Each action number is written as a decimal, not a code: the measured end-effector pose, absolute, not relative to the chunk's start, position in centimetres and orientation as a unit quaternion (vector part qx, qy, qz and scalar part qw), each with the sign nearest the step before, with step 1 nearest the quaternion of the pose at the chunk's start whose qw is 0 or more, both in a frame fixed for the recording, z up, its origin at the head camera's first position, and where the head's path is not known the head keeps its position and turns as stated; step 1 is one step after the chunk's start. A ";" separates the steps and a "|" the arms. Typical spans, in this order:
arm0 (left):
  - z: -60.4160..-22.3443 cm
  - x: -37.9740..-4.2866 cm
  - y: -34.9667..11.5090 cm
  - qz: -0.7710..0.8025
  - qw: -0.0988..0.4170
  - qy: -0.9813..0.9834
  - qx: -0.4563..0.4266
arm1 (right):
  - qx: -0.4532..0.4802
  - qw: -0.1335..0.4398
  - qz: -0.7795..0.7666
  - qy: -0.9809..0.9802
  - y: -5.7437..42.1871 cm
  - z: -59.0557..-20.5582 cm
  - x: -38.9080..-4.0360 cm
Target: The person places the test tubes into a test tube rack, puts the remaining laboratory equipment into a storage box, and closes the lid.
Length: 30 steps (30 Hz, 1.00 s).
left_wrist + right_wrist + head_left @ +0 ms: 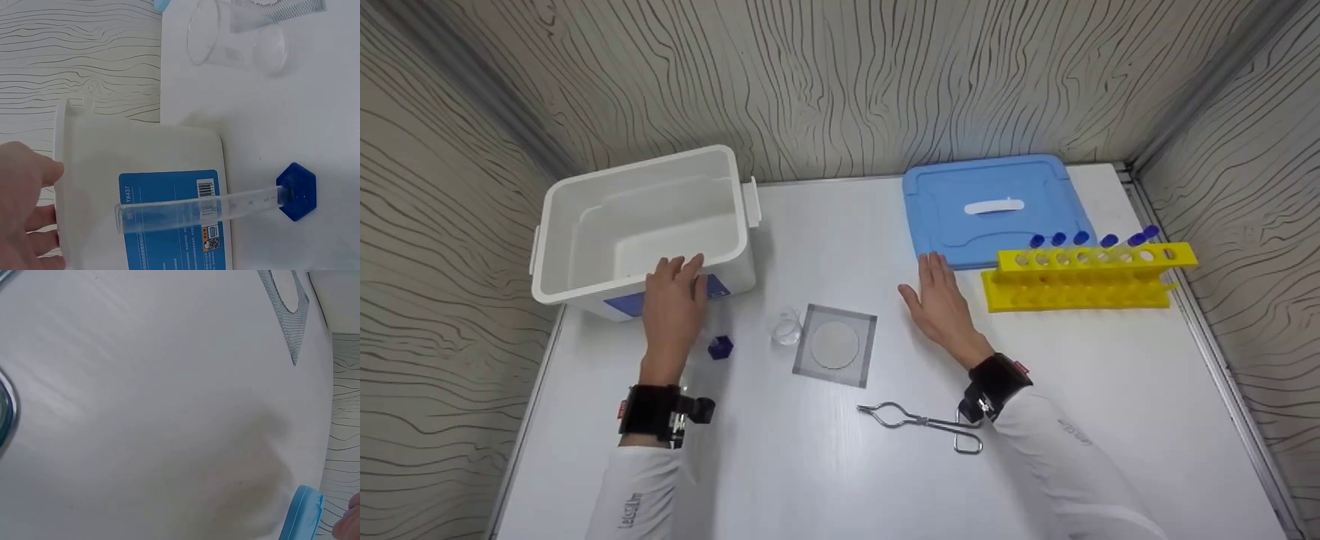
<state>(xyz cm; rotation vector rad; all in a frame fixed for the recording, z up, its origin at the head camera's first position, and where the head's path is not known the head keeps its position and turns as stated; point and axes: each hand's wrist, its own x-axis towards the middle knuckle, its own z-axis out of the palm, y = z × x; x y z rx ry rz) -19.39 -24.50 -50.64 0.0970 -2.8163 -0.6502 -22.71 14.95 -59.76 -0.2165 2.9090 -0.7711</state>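
Observation:
My left hand (673,309) is at the front rim of a white plastic bin (739,259), fingers relaxed. In the left wrist view its thumb (52,170) overlaps the rim edge. Below that hand, a clear graduated cylinder (169,216) stands upright on a blue hexagonal base (298,192), before the bin's blue label (160,188). My right hand (941,309) hovers palm down with straight fingers, their tips overlapping the front edge of a blue lid (990,232). Only fingertips (349,520) of it show in the right wrist view, beside the lid's edge (304,512).
A glass beaker (787,328) stands left of a wire gauze square (870,349) with a pale round centre. Metal crucible tongs (922,421) lie nearer the front. At right, a yellow rack (1076,301) holds several blue-capped test tubes. Patterned walls enclose the table.

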 end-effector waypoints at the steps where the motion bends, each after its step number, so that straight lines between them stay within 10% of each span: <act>1: -50.6 -19.4 -24.2 -0.221 0.125 -0.967 0.033 | -0.073 0.062 -0.260 0.961 14.9 -59.6 -22.6; 30: -50.5 -20.1 -12.7 -0.204 0.151 -0.966 -0.048 | -0.094 0.003 -0.383 0.919 12.7 -54.2 -21.8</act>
